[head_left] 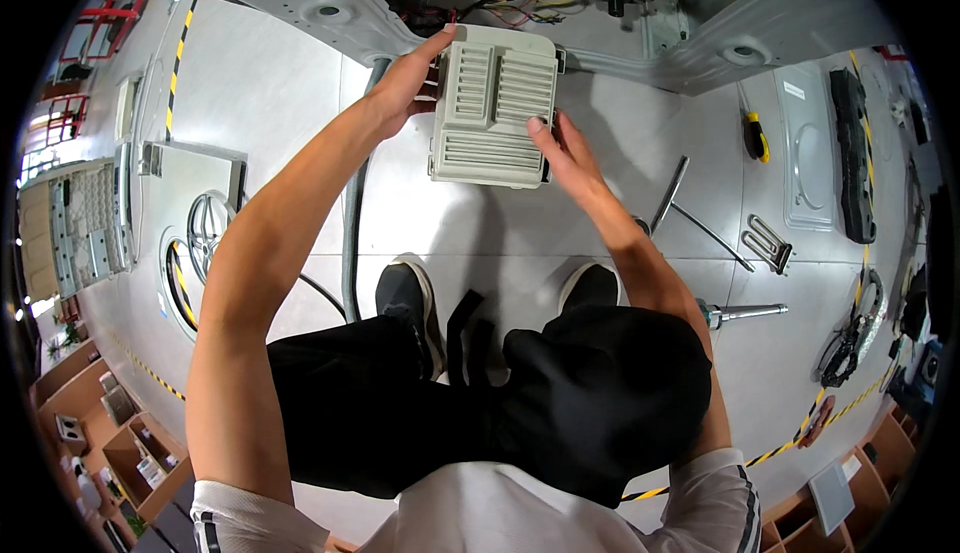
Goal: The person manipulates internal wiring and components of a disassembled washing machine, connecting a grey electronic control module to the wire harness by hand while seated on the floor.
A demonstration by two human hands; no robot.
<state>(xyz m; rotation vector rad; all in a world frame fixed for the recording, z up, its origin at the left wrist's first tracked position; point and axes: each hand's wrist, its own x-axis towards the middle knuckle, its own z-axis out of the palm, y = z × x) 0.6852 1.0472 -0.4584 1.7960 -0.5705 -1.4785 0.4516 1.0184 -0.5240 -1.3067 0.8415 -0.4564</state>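
Observation:
A cream plastic housing with slatted panels (495,103) is held between my two hands at the edge of a grey metal appliance body (700,63). My left hand (415,78) grips its upper left edge, fingers wrapped round the side. My right hand (565,153) grips its lower right edge, thumb on the front face. Behind the housing, coloured wires (520,3) hang inside the metal body.
A grey hose (353,243) runs along my left. A yellow-handled screwdriver (757,128), T-handle tool (680,198), heating element (768,243) and metal panel (805,153) lie right. A panel with a wheel (205,223) lies left. My shoes (400,293) are below the housing.

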